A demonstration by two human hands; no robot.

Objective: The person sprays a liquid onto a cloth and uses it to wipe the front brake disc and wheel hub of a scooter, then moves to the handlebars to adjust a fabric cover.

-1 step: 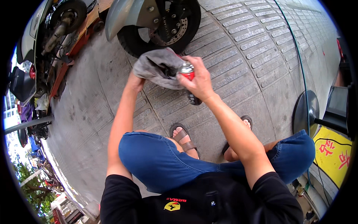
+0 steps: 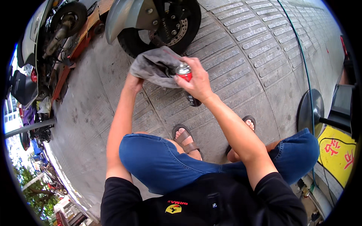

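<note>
A crumpled grey cloth [image 2: 151, 67] is in my left hand [image 2: 134, 82], which is mostly hidden beneath it. My right hand [image 2: 197, 80] is closed round a spray can [image 2: 184, 76] with a silver domed top and a red upper part. A black section with pale markings shows below that hand and looks like the can's lower body. The can's top is right beside the cloth, and whether they touch I cannot tell. Just beyond both hands stands the front wheel [image 2: 188, 35] of a motor scooter, with its brake disc and silver fender [image 2: 122, 19].
Ribbed grey paving [image 2: 241, 71] lies under the hands and my sandalled feet. At the far left, another scooter [image 2: 62, 34] stands by an orange-red frame [image 2: 60, 81]. A green hose [image 2: 301, 56] runs down the right side, past a round black base [image 2: 310, 109] and a yellow sign [image 2: 335, 154].
Both hands, with the cloth and the spray can, have shifted slightly to the left. The grips look the same.
</note>
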